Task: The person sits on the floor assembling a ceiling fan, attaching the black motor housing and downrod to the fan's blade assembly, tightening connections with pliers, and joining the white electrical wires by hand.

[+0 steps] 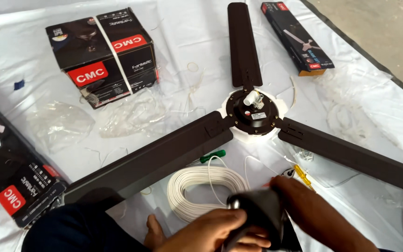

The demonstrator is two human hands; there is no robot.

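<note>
Low in the head view, both my hands hold a dark brown fan canopy cup (264, 212) with a shiny metal rod end (235, 201) poking out of it. My left hand (211, 229) wraps around the rod side from below. My right hand (295, 198) grips the cup's far side, its fingers partly hidden behind it. Beyond them lies a brown ceiling fan: a round motor (253, 112) with three long blades (164, 156) spread over a white sheet (192, 42).
A coil of white wire (197, 184) lies just ahead of my hands, with a green-handled screwdriver (213, 156) and a yellow-handled one (302, 176) near it. Black cartons stand at the back left (103, 51), back right (297, 37) and left edge (19, 182). Crumpled plastic bags (61, 123) lie between.
</note>
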